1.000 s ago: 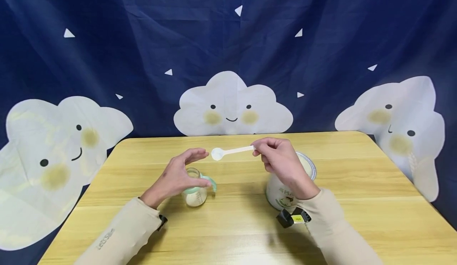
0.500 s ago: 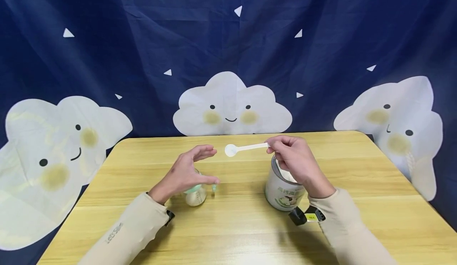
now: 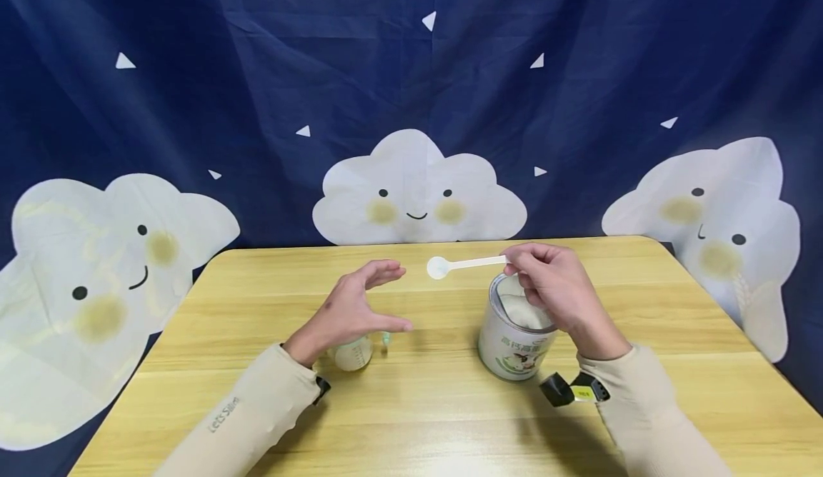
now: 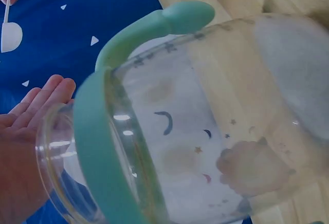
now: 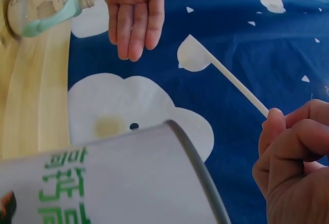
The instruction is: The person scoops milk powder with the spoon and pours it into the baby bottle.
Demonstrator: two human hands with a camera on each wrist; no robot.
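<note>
My right hand [image 3: 558, 293] pinches the end of a white measuring scoop's [image 3: 439, 268] handle, its round bowl pointing left in the air. Under that hand stands an open milk powder can [image 3: 511, 352], white with green lettering, with pale powder inside. My left hand [image 3: 350, 310] is held above the table, fingers and thumb spread apart with nothing between them. Partly hidden below it is a clear baby bottle [image 3: 353, 355] with pale powder at its bottom. The left wrist view shows the bottle's mint green collar [image 4: 105, 152] and handle [image 4: 154, 31] up close; its mouth has no cap.
Everything stands on a light wooden table [image 3: 424, 420]. Behind its far edge hangs a dark blue cloth [image 3: 360, 70] printed with white smiling clouds [image 3: 418, 177] and small triangles.
Both hands have moved right, the right one carrying the scoop from near the left hand to over the can. The left hand has drifted off to the right of the bottle, which has stayed put.
</note>
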